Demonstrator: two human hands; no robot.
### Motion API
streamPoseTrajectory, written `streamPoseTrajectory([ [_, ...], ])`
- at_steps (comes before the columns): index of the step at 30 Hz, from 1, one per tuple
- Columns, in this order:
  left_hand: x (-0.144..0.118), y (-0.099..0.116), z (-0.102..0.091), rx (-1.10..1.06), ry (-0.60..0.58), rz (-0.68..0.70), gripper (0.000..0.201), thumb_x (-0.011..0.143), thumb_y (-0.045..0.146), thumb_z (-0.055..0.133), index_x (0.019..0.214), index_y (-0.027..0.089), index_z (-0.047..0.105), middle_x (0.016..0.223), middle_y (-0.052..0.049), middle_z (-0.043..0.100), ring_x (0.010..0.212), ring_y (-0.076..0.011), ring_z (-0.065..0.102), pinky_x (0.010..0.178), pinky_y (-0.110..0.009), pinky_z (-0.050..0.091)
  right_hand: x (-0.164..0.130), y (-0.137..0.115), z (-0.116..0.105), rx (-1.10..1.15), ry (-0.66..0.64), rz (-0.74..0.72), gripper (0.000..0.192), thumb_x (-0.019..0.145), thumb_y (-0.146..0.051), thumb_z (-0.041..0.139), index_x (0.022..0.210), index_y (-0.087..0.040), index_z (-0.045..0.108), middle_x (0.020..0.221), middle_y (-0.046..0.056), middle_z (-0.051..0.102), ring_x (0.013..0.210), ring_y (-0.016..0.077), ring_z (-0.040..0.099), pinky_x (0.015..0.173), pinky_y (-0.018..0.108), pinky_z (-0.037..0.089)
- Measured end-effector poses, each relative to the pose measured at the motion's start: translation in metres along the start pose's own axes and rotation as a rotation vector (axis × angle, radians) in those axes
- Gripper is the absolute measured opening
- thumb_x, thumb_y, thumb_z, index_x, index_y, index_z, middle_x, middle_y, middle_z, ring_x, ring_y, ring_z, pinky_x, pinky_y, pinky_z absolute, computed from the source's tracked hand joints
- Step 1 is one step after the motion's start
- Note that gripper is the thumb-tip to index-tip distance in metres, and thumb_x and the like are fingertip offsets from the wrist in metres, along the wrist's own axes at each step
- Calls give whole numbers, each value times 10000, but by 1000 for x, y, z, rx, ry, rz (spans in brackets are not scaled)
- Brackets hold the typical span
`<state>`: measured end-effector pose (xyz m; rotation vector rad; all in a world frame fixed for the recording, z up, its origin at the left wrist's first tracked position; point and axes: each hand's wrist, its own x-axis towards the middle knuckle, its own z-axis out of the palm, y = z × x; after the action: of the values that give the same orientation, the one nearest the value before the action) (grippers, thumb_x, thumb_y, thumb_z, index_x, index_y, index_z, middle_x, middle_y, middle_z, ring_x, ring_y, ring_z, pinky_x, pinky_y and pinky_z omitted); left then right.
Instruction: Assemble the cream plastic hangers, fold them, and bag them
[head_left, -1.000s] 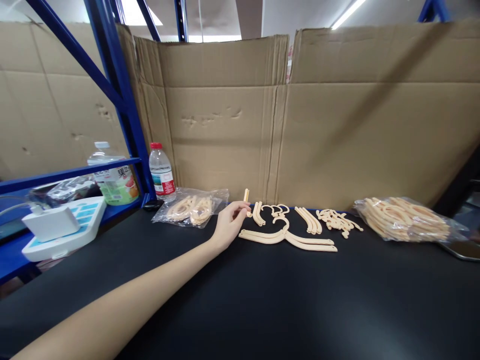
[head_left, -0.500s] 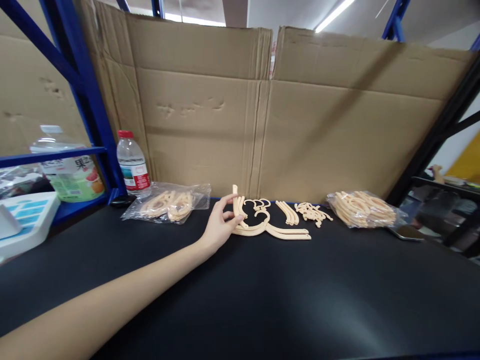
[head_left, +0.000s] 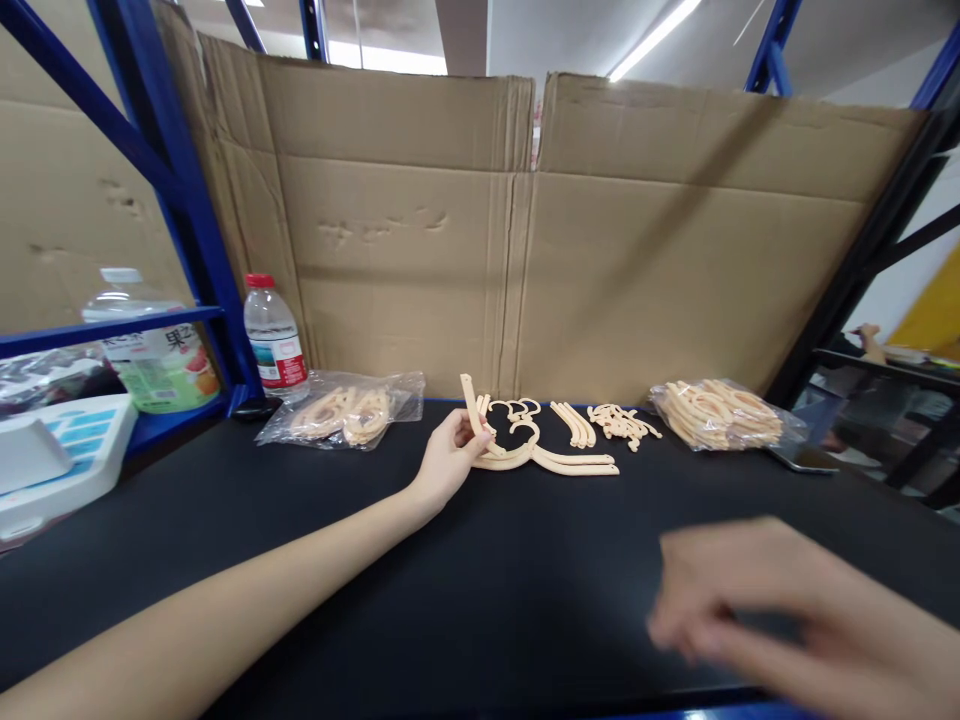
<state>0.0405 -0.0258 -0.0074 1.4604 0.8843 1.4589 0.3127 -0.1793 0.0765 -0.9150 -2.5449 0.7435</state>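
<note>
At the far centre of the black table (head_left: 555,570), our left hand (head_left: 445,460) pinches a curved cream strip (head_left: 469,400) between thumb and fingers. We record the strip tilted, its upper end beyond the fingertips, its lower end overlapping the hanger (head_left: 574,464) in view; contact unclear. Near right, our right hand (head_left: 739,590), well apart from the strip, is blurred; we cannot tell its grip.

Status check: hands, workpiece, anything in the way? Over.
Left hand: gripping a curved beige strip, tilted, one end up. Right hand: blurred over the black tabletop, grip unclear. Possible obstruction: hanger-shaped pieces close by the strip, contact unclear.
</note>
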Motion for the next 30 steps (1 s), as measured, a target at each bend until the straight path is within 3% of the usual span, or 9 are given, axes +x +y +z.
streamPoseTrajectory([
  [2,0,1,1,-13,2,-6,264,728,288,704,880,153,537,836,-26,639,804,-172,657,768,-339,559,38,13,-21,-159,147,8,193,923,-268,501,949,-245,690,814,31,678,744,150,632,673,250,480],
  [6,-1,3,2,-49,17,-21,288,738,338,694,873,176,497,843,-5,613,817,-167,654,742,-325,573,122,58,-43,-370,230,60,188,880,-186,516,887,-169,703,734,16,690,623,126,592,595,229,432],
  [9,-1,3,3,-51,15,-31,310,732,352,702,878,182,487,876,-13,611,818,-167,653,710,-310,577,173,94,-41,-523,186,163,191,856,-159,546,940,-158,718,832,37,719,723,130,632,669,208,441],
  [13,-1,2,3,-35,1,-17,301,744,366,693,869,179,494,899,-20,596,820,-167,647,703,-308,580,215,123,-29,-588,181,239,175,805,-221,609,910,-177,742,864,72,726,766,185,653,637,238,439],
  [17,-2,0,2,-27,-19,3,267,781,358,663,878,181,489,913,-16,578,839,-163,641,708,-302,581,235,132,-21,-620,147,286,153,732,-308,694,837,-214,752,842,70,729,774,215,664,622,252,447],
  [22,-2,-1,2,-36,-24,-5,258,793,341,657,900,179,487,917,-18,584,835,-156,641,714,-299,578,245,133,-21,-583,151,303,37,682,-203,724,716,-199,736,786,80,726,790,238,667,660,274,464],
  [26,-3,2,3,-53,4,-42,270,772,325,676,894,175,487,892,-17,605,821,-156,649,712,-294,573,238,135,-33,-445,266,294,61,774,-176,650,758,-176,709,872,103,720,871,241,659,736,292,478],
  [30,-3,4,3,-68,-1,-61,267,768,329,677,882,172,494,879,-17,618,826,-159,654,722,-295,568,213,136,-48,-166,392,295,144,894,-188,505,875,-141,639,791,105,701,676,176,667,618,267,515],
])
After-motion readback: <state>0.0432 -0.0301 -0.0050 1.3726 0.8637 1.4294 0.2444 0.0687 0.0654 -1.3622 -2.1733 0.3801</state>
